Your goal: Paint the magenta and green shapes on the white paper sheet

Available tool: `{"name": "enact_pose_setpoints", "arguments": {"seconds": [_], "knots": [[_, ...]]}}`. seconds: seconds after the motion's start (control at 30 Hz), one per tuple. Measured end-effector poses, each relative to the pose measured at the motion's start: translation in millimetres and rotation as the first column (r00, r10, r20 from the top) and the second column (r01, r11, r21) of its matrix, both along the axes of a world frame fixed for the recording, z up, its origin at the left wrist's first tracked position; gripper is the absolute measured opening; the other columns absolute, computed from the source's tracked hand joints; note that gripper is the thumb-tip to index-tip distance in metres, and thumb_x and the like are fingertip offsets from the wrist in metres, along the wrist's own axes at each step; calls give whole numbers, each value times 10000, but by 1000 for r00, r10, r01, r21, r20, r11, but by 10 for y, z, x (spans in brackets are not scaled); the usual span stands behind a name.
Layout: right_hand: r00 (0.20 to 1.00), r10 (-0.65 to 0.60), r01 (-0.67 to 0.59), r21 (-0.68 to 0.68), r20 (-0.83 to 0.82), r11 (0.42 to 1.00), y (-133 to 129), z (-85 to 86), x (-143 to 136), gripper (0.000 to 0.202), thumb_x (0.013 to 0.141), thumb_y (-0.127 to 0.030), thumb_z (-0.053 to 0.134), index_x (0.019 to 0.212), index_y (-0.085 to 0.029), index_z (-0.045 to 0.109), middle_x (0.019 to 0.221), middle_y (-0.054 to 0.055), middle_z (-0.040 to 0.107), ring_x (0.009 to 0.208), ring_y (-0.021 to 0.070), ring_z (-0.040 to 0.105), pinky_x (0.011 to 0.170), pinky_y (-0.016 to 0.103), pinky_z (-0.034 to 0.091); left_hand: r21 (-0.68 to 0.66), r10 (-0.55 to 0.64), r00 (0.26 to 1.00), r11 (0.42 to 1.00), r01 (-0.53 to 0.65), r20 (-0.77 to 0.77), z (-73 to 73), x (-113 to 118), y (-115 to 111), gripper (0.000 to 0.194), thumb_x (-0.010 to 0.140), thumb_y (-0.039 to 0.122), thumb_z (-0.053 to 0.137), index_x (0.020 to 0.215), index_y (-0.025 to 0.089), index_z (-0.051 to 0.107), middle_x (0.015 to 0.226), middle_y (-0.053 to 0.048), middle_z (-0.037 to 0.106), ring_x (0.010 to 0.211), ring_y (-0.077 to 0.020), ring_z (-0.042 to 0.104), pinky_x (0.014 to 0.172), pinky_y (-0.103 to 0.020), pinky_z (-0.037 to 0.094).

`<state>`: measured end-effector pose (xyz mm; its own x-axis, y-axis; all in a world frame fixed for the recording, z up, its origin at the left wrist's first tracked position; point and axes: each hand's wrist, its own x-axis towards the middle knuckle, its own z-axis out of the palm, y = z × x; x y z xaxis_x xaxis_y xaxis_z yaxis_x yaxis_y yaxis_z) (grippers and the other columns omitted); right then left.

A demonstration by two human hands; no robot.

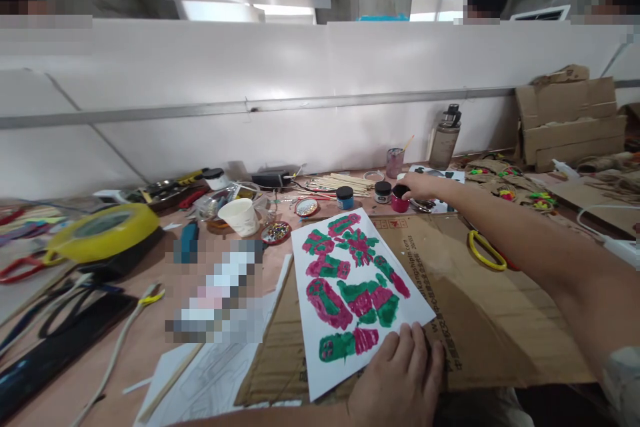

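Observation:
A white sheet (367, 333) painted with green and magenta shapes lies on a flat piece of brown cardboard (480, 320). My left hand (400, 373) rests at the sheet's lower right edge, palm down with the fingers flat on the paper and cardboard. My right hand (411, 187) reaches to the back of the table, its fingers closed around the dark lid of a magenta paint jar (400, 203). Beside that jar stand a dark-lidded jar (383, 192) and a blue paint jar (345, 198).
A paper cup (240, 217), bead dishes and wooden sticks (345, 183) lie behind the sheet. Yellow tape (105, 232) is at left. A bottle (445, 140) stands at back right; yellow-handled scissors (486, 251) lie under my right forearm.

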<state>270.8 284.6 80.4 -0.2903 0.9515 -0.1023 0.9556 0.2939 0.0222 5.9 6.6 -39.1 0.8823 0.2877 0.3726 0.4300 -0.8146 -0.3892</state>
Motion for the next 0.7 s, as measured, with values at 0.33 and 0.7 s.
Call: {"name": "enact_pose_setpoints", "arguments": {"seconds": [0.33, 0.7], "knots": [[999, -19, 21, -82, 30, 996, 107, -37, -19, 356, 853, -351, 779, 1175, -201, 814, 1089, 125, 802, 1005, 319, 748, 819, 356, 551, -19, -1, 1000, 1000, 1, -16, -3, -8, -16, 472, 1092, 332, 414, 1488, 173, 618, 1329, -122, 745, 1177, -244, 689, 924, -359, 496], [978, -131, 133, 3, -165, 991, 25, -345, -109, 509, 849, -367, 817, 1298, -159, 694, 1243, 171, 772, 1077, 313, 736, 831, 304, 531, -97, 16, 995, 995, -26, -95, 65, -25, -60, 518, 1092, 310, 417, 1561, 125, 536, 1454, -177, 672, 1277, -266, 653, 999, -384, 492]]}}
